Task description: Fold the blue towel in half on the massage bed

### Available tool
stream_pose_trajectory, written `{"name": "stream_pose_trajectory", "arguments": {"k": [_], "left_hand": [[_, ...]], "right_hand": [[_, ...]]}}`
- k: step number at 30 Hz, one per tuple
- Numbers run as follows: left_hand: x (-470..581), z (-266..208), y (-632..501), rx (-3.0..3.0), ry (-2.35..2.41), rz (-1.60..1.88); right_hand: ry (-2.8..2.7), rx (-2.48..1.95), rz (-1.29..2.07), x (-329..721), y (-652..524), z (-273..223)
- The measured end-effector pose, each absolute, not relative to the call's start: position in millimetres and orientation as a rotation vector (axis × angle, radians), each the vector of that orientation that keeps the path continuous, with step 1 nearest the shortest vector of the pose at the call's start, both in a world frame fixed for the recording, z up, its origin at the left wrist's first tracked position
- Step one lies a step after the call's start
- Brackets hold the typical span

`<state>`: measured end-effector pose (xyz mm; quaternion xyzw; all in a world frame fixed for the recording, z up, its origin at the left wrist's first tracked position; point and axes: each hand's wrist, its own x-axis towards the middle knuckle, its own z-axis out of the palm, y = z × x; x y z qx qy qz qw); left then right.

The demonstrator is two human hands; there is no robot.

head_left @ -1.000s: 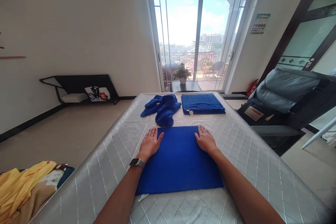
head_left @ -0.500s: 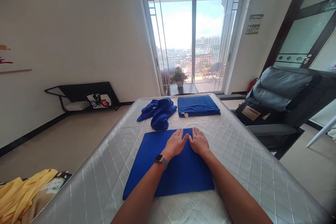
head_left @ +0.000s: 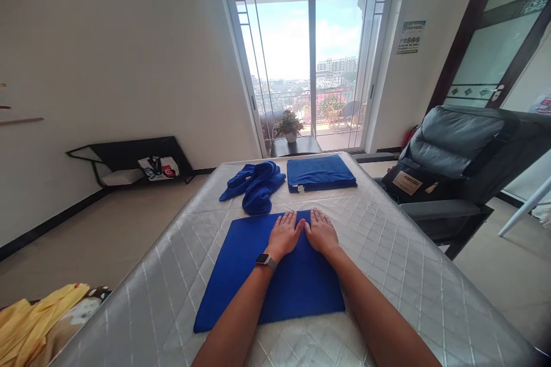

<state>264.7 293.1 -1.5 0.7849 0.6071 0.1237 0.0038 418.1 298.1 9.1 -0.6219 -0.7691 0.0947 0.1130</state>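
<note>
A blue towel (head_left: 241,269) lies spread flat on the silver quilted mattress (head_left: 159,292) in front of me. My left hand (head_left: 284,236), with a watch on the wrist, rests palm down near the towel's far edge, fingers stretched out. Beside it, my right hand (head_left: 322,232) presses flat on the same edge, its thumb close to the left one. Beyond the hands, a crumpled blue towel (head_left: 258,186) lies to the left. To its right is a neat stack of folded blue towels (head_left: 321,173) with a small white tag.
A dark reclining armchair (head_left: 456,155) with a black bag on it stands to the right. Yellow cloth (head_left: 37,321) lies at the lower left. A potted plant (head_left: 290,126) sits before the sliding glass door. A black rack (head_left: 133,157) stands along the left wall.
The view has shifted slightly, so everything sits a little further left. Both hands stay flat on the towel, with hardly any movement over it.
</note>
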Motion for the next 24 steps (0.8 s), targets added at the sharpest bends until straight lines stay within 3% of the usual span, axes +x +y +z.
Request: {"name": "stream_pose_trajectory", "arguments": {"k": [12, 24], "left_hand": [[100, -14, 263, 2.279, 2.300, 0.298], [93, -25, 266, 2.164, 2.337, 0.383]], "right_hand": [[-2.287, -1.852, 0.291, 418, 299, 11], [-2.343, -1.894, 0.175, 419, 303, 6]]}}
